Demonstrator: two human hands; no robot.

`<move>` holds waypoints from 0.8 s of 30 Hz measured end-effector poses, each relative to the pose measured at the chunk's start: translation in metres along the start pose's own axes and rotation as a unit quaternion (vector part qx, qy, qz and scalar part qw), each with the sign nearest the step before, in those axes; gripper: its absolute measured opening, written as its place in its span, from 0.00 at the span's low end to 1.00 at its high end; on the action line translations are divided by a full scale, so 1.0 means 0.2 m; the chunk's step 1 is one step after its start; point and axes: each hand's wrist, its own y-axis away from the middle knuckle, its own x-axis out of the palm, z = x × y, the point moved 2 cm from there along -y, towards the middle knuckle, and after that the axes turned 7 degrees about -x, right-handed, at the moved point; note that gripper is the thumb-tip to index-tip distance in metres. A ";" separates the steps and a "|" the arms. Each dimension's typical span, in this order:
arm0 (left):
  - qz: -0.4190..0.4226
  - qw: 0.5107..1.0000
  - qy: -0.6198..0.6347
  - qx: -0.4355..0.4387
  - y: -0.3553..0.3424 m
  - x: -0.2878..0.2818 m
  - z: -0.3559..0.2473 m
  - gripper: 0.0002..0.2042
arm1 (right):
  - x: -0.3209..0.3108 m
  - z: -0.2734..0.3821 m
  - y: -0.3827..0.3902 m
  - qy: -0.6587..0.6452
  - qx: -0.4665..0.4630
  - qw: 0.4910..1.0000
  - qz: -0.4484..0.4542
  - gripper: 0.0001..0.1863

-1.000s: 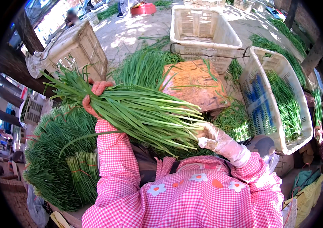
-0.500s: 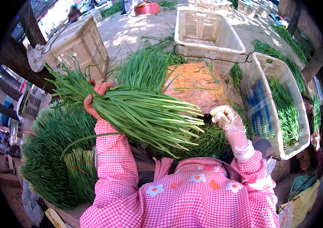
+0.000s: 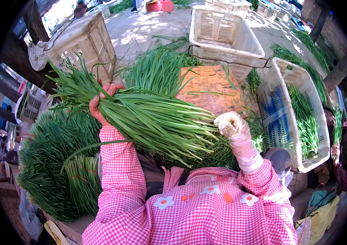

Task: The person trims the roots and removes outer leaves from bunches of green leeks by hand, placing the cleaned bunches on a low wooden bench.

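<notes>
My bare left hand (image 3: pixel 102 100) is closed round a large bunch of garlic chives (image 3: pixel 149 116), gripping it near the leafy end. The pale cut stems fan out to the right. At their tips is my gloved right hand (image 3: pixel 234 124), fingers curled into a pinch; whether a stem is between them is hidden. Beyond the bunch stands a worn wooden block (image 3: pixel 210 96) with a few loose blades on it. A pile of loose chives (image 3: pixel 153 69) lies to its left.
Tied chive bundles (image 3: pixel 55 163) are heaped at my left. An open white crate (image 3: pixel 226 49) stands beyond the block, and another crate (image 3: pixel 279 118) with chives inside is on the right. An upended crate (image 3: pixel 85 45) stands far left. At the right edge another person's hand (image 3: pixel 335 153) holds chives.
My right hand has moved left to the stem tips, its fingers still curled. My left hand keeps hold of the bunch, almost unmoved.
</notes>
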 end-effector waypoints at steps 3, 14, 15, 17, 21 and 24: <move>0.014 1.000 0.010 -0.002 0.00 -0.02 -0.02 0.23 | -0.14 0.07 -0.01 -0.305 0.035 0.949 -0.064 0.08; 0.028 0.997 0.061 -0.044 -0.01 -0.07 0.01 0.22 | 0.12 0.17 0.00 0.506 -0.407 0.737 0.186 0.25; 0.027 0.997 0.057 -0.047 -0.01 -0.07 0.01 0.22 | 0.14 0.16 0.00 0.501 -0.423 0.731 0.186 0.24; -0.009 0.999 0.014 -0.034 0.00 -0.05 0.02 0.22 | 0.16 0.15 0.00 0.509 -0.446 0.711 0.189 0.23; 0.011 0.998 0.041 -0.037 0.01 -0.06 0.02 0.22 | 0.17 0.16 0.01 0.467 -0.445 0.741 0.185 0.16; 0.026 0.998 0.040 -0.047 0.02 -0.02 0.04 0.22 | 0.16 0.18 0.03 0.413 -0.433 0.776 0.199 0.15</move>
